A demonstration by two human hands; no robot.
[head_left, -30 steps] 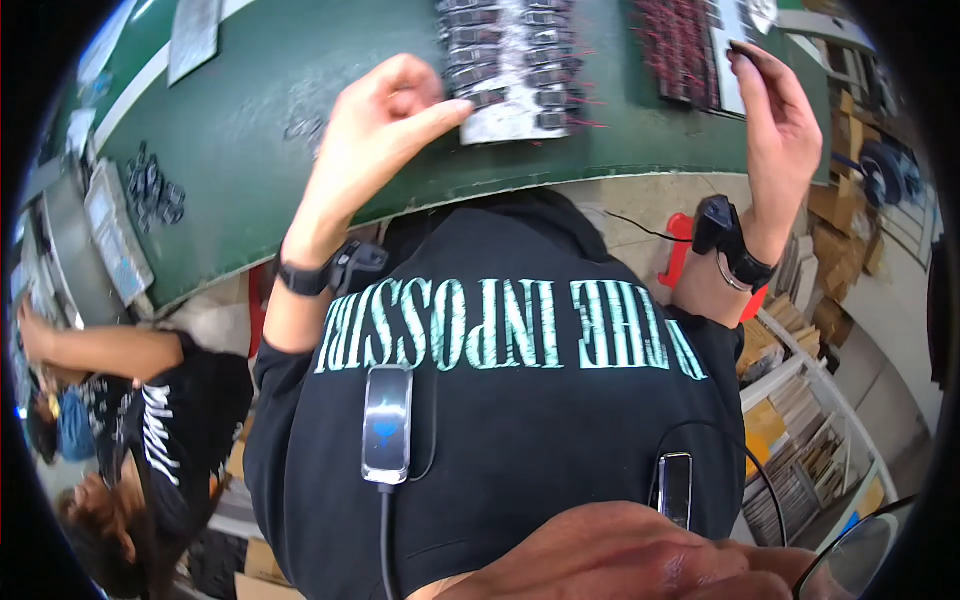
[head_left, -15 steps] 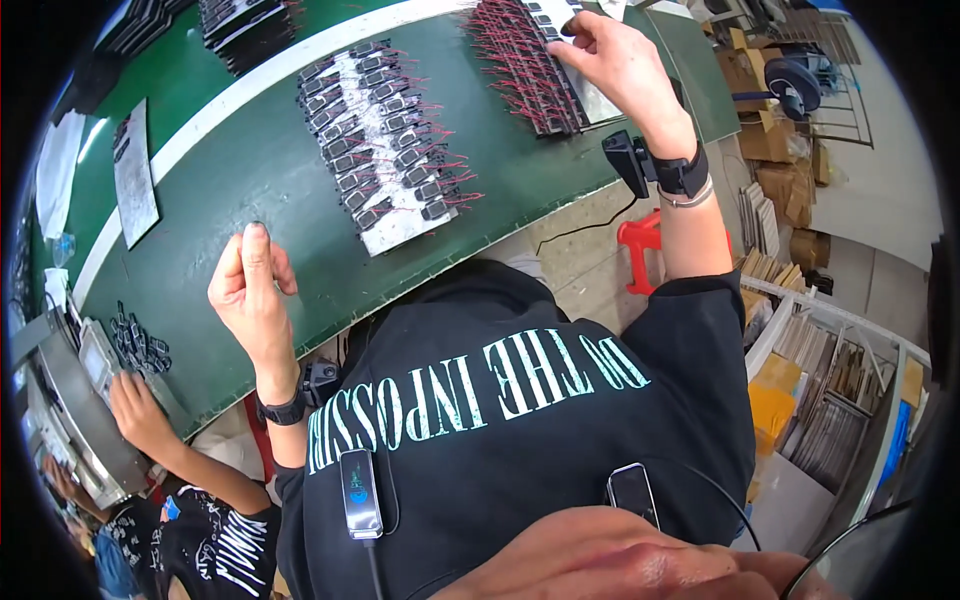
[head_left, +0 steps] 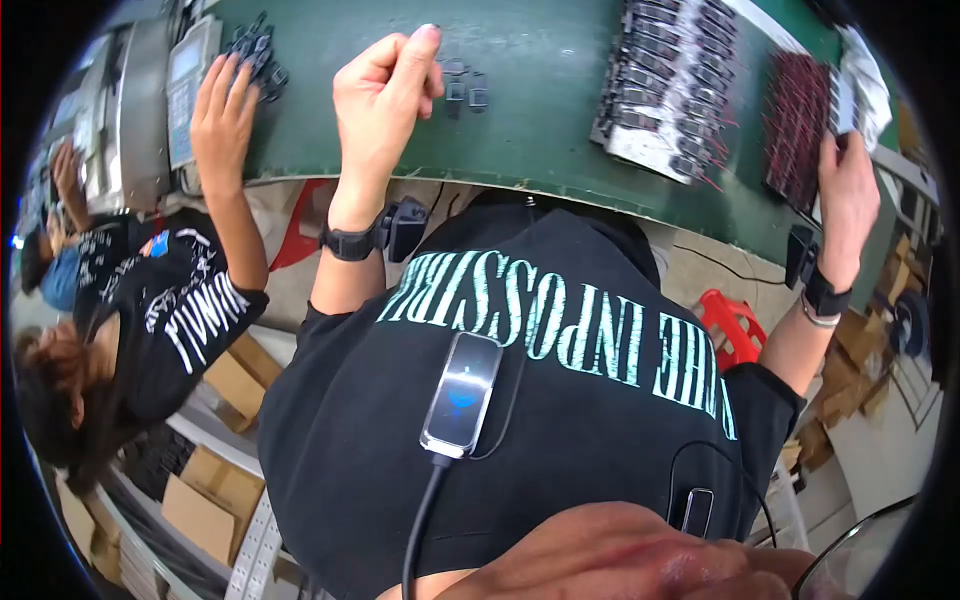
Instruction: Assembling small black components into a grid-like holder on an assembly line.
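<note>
Since half a second ago, loose black parts (head_left: 478, 97) show just right of the left hand (head_left: 382, 105), so within its reach; it's curled, contents can't tell; right hand (head_left: 848, 188) now at pale strip's (head_left: 843, 97) near end, grip unclear.

Free lane over green tabletop (head_left: 540, 120) between small parts (head_left: 478, 97) and loaded board (head_left: 640, 151), obstacle beyond: red-wired stack (head_left: 795, 130)

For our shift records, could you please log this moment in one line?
Left hand: beside small black parts | Right hand: at pale strip | Between hands: loaded white board, red-wired stack
</note>
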